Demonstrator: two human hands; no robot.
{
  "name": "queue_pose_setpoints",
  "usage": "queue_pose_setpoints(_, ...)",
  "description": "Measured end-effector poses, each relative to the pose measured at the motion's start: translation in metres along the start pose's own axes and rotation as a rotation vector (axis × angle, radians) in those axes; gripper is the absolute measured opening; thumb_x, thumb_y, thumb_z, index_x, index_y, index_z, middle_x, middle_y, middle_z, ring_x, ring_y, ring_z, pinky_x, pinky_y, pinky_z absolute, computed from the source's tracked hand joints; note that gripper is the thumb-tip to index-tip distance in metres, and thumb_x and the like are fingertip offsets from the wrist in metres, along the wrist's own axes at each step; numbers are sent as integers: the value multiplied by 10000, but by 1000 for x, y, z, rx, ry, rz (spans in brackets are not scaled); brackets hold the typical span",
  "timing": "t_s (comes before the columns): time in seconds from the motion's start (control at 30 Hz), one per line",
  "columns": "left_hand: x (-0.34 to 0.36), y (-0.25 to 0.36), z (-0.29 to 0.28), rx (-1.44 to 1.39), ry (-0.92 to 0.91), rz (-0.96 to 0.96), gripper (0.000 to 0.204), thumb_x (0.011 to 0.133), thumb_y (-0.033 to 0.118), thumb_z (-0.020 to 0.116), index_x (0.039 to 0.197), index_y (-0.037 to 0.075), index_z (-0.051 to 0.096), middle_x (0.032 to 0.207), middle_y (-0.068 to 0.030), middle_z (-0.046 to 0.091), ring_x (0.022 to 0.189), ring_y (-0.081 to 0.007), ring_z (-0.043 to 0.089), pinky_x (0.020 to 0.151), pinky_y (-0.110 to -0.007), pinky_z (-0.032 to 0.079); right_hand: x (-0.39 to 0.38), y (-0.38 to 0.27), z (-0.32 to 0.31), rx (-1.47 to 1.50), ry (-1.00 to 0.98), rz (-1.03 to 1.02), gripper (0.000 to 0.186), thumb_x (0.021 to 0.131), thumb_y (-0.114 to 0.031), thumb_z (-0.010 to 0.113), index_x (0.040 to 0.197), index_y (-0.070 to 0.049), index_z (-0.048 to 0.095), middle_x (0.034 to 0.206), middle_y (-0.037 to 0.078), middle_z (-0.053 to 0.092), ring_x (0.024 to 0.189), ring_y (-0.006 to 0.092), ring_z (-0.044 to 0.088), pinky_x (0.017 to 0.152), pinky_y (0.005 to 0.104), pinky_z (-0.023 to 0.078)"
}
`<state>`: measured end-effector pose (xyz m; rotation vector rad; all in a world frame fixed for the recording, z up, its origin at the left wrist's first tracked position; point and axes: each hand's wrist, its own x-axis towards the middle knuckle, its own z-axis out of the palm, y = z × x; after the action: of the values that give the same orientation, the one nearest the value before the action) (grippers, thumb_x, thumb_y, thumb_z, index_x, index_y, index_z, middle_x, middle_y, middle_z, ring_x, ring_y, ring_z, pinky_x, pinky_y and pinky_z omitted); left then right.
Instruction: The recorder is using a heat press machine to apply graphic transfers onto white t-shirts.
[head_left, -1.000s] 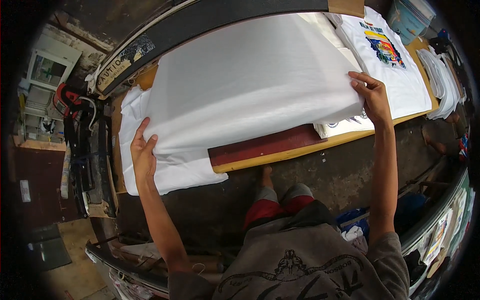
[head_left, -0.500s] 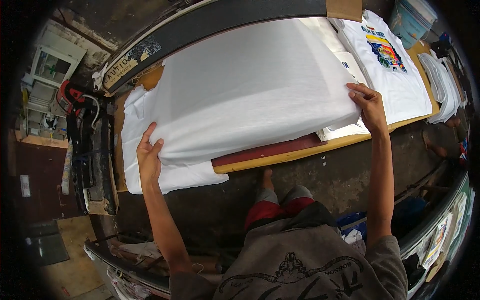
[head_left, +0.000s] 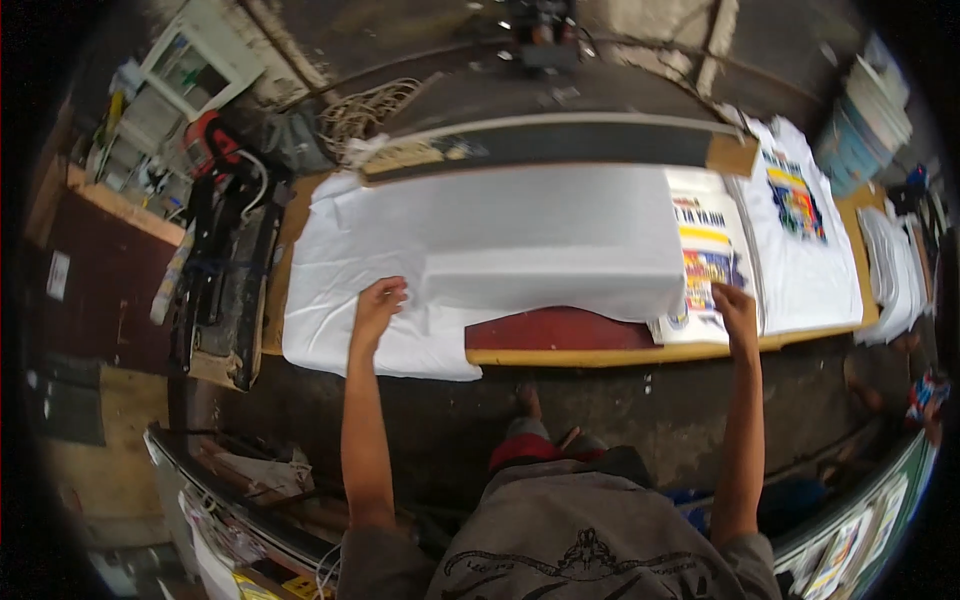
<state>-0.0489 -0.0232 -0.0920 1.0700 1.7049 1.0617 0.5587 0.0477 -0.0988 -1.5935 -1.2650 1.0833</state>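
Note:
A white shirt (head_left: pixel 560 230) lies draped over the flat bed of a press, its front edge hanging down in a fold. Beneath that fold shows a dark red board (head_left: pixel 560 328). Over more white cloth to the left hovers my left hand (head_left: pixel 378 308), fingers loosely bent and slightly blurred, with nothing visible in them. My right hand (head_left: pixel 738 312) is just off the shirt's right end, above printed sheets (head_left: pixel 705 235) with colourful pictures. Its fingers are loosely curled and appear to hold nothing. The press's long dark upper plate (head_left: pixel 570 150) spans behind the shirt.
At the right lies a white shirt with a colourful print (head_left: pixel 840 270), and beyond it a stack of folded white cloth (head_left: pixel 890 265). A blue bucket (head_left: pixel 865 130) stands at the back right. Black equipment (head_left: pixel 225 270) flanks the table's left end. Coiled rope (head_left: pixel 370 110) lies behind.
Both hands have let go of the white shirt's front edge and drawn inward and down. The shirt has settled over the bed. The view has shifted, showing more behind the press.

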Motion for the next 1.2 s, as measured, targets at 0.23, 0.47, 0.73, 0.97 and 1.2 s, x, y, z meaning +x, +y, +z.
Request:
queue_pose_setpoints(0.23, 104, -7, 48, -376, 33, -77, 465, 949, 295, 536, 1299, -3, 462, 1022, -150, 658, 894, -194, 642, 753, -339, 534, 21, -26, 28, 101, -24, 7, 284, 881, -153, 632, 1093, 36, 646, 938, 91, 671, 829, 159, 630, 714, 290, 523)
queue_pose_setpoints(0.47, 164, -15, 64, -1043, -233, 135, 471, 941, 162, 538, 1392, 80, 430, 1385, -83, 438, 1162, -175, 508, 966, -280, 419, 58, -28, 62, 204, 15, 68, 361, 931, -272, 546, 1085, 40, 643, 938, 111, 684, 814, 184, 643, 708, 294, 506)
queue_pose_setpoints(0.73, 154, 30, -1, -147, -262, 297, 558, 823, -77, 581, 1356, 22, 446, 1210, -48, 510, 819, -125, 522, 743, -230, 466, 90, -45, 73, 430, 58, 151, 415, 960, -337, 495, 1227, -30, 575, 1160, 146, 613, 932, 211, 627, 808, 337, 505)
queue_pose_setpoints(0.97, 165, 24, -18, 192, -296, 303, 610, 798, -59, 615, 1372, 53, 442, 1212, -53, 535, 782, -118, 538, 692, -252, 469, 120, -25, 70, 853, -283, 129, 394, 842, -106, 519, 1223, -29, 587, 1356, 136, 489, 1233, 236, 476, 964, 337, 449)
queue_pose_setpoints(1.2, 140, 65, 8, 258, -320, 201, 713, 765, -31, 623, 1427, 36, 368, 1428, -87, 320, 878, -189, 583, 696, -291, 504, 101, -39, 19, 215, -185, -228, 582, 702, 19, 579, 1282, -23, 557, 1393, 114, 460, 1215, 257, 478, 985, 334, 417)
